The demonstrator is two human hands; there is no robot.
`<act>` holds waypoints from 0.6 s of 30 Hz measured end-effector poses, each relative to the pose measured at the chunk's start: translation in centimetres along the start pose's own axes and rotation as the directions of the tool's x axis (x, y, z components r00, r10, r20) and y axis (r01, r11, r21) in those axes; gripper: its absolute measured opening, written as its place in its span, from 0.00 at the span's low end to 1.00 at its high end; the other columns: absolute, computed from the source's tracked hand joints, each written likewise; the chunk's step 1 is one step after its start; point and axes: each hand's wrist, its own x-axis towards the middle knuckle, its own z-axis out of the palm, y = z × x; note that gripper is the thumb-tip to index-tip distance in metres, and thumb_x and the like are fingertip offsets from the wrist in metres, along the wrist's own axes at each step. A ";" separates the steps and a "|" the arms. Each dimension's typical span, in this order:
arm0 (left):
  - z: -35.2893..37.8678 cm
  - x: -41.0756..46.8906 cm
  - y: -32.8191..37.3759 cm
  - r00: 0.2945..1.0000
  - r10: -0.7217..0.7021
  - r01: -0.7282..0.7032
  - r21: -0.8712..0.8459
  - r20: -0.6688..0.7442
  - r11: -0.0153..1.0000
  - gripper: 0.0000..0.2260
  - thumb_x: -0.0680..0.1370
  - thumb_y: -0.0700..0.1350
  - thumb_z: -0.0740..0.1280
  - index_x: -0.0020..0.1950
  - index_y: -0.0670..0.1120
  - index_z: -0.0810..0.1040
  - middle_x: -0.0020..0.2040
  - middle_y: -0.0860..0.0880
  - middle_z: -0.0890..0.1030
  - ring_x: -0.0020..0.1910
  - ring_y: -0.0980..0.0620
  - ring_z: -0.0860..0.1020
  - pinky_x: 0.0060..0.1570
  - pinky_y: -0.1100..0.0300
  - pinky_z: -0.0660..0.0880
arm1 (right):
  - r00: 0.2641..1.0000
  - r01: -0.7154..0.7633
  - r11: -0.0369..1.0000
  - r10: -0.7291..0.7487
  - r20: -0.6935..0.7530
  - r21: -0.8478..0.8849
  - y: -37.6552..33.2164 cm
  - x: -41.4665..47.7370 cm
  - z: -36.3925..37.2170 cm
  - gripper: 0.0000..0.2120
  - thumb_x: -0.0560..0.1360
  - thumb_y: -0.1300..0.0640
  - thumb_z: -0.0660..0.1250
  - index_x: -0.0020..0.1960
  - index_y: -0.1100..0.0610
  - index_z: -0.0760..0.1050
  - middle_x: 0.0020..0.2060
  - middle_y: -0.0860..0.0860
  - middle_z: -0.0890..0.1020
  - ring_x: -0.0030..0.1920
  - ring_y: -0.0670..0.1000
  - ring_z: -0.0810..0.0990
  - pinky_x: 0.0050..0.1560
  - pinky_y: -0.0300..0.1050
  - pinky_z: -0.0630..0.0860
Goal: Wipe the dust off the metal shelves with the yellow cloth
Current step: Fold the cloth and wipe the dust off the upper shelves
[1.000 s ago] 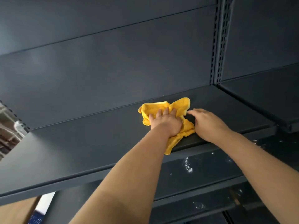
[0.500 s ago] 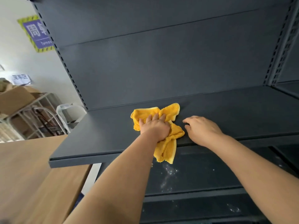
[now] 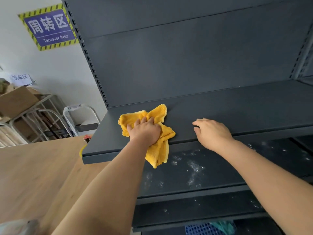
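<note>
A crumpled yellow cloth (image 3: 158, 113) lies on the top dark grey metal shelf (image 3: 245, 106), near its left end, with one corner hanging over the front edge. My left hand (image 3: 145, 131) grips the bunched cloth and presses it onto the shelf. My right hand (image 3: 211, 133) rests on the same shelf to the right of the cloth, apart from it, fingers loosely bent and holding nothing. White dust specks cover the lower shelf (image 3: 194, 168) beneath my arms.
A wooden table (image 3: 33, 170) lies at the left, below the shelf's end. Behind it stand metal carts (image 3: 44, 119) and cardboard boxes (image 3: 15, 100) against a wall with a blue sign (image 3: 50, 27). A blue perforated basket (image 3: 203, 228) sits at the bottom.
My left hand has slid the cloth leftwards along the top shelf, towards its left end. My right hand has followed along the shelf, now farther from the cloth. The view has swung left.
</note>
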 end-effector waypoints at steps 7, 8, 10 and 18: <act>0.1 -1.3 2.1 0.998 -0.053 0.053 0.031 0.016 0.998 0.27 0.81 0.59 0.41 0.80 0.54 0.49 0.80 0.50 0.48 0.78 0.42 0.47 0.72 0.34 0.44 | 0.998 -0.010 0.996 0.015 -0.054 0.084 2.2 -1.3 -1.3 0.14 0.80 0.52 0.57 0.60 0.43 0.77 0.58 0.43 0.80 0.58 0.51 0.78 0.46 0.43 0.68; 0.3 -1.6 2.8 0.998 -0.058 0.057 0.039 0.012 0.998 0.27 0.81 0.59 0.41 0.80 0.54 0.50 0.80 0.50 0.48 0.78 0.41 0.47 0.72 0.34 0.45 | 0.998 -0.014 0.997 0.018 -0.061 0.071 2.9 -1.4 -1.4 0.13 0.80 0.52 0.57 0.60 0.43 0.77 0.58 0.43 0.80 0.57 0.51 0.78 0.47 0.43 0.67; 0.6 -2.3 4.5 0.998 -0.061 0.061 0.057 0.001 0.996 0.27 0.81 0.59 0.41 0.79 0.53 0.50 0.80 0.49 0.49 0.78 0.40 0.48 0.71 0.35 0.46 | 0.997 -0.026 0.998 0.030 -0.069 0.050 4.5 -1.7 -1.8 0.13 0.80 0.51 0.58 0.61 0.43 0.77 0.59 0.43 0.80 0.57 0.51 0.78 0.49 0.44 0.69; 1.8 -4.1 16.0 0.998 0.057 -0.059 0.084 0.028 0.995 0.28 0.80 0.59 0.42 0.79 0.51 0.51 0.80 0.47 0.48 0.77 0.37 0.47 0.70 0.33 0.47 | 0.995 -0.062 0.997 0.065 -0.081 0.040 13.5 -2.7 -4.1 0.12 0.79 0.45 0.59 0.57 0.44 0.79 0.55 0.46 0.81 0.53 0.53 0.79 0.43 0.44 0.71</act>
